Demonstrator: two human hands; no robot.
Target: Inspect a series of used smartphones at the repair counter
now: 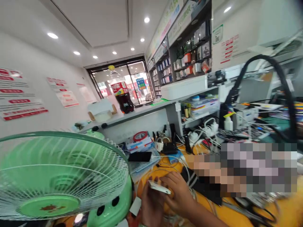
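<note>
Low in the middle of the head view, a slim phone (pixel 160 188) with a white edge is seen nearly edge-on, tilted. My left hand (pixel 151 205) is closed around its left side from below. My right hand (pixel 178 193) grips its right side, with the fingers bent over the far edge. The phone's screen and back cannot be made out. Beneath the hands lies a cluttered orange-yellow table surface (pixel 156 173) with white cables. A dark phone (pixel 139 157) lies flat beyond my hands, on a stack of packets.
A large green fan (pixel 63 176) with a wire guard fills the left side. A roll of red tape (pixel 140 136) sits on boxes. Cables and chargers (pixel 210 127) crowd the back. A black bent hose (pixel 265 58) arches at the right, beside a white bottle (pixel 228 123).
</note>
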